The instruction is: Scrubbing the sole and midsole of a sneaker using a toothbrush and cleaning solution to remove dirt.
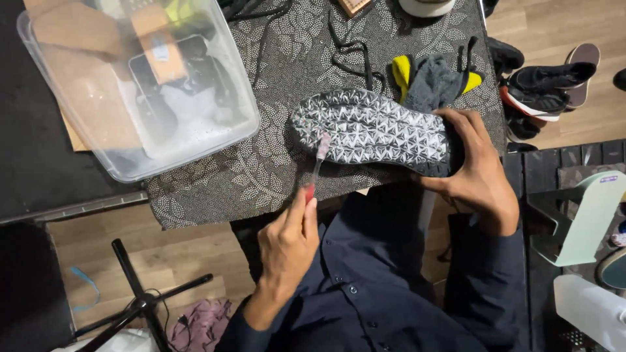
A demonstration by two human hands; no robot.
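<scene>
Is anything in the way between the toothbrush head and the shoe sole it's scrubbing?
Nothing visible. The toothbrush in the left hand already has its bristles on the upturned sole of the shoe, which the right hand holds at the heel.

Even, soft indoor light; slight blur, glare on plastic tub (215, 124)

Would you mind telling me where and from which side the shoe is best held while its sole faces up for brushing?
Probably at the heel end, from the right. The shoe lies sole-up with its toe to the left, where the left hand works a toothbrush. The right hand wraps the narrow heel, fingers over the far edge, leaving the tread exposed.
</scene>
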